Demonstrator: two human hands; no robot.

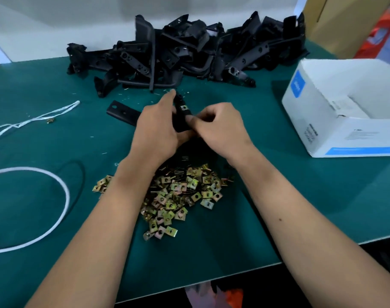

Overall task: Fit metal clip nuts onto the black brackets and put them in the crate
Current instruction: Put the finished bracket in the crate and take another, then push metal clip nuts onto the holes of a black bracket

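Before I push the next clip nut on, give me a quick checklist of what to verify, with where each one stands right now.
1. Bracket held firmly: ok, the left hand and right hand both grip it above the green mat.
2. First clip nut fitted: ok, one sits on the bracket's upper end; whether it is fully seated, cannot tell.
3. Next nut in the right hand: cannot tell, its fingers hide the pinch.
4. Nut supply: ok, pile of clip nuts lies just below the wrists.
5. More brackets: ok, bracket heap at the back.
6. Crate ready: cannot tell, only a white box stands open at the right.
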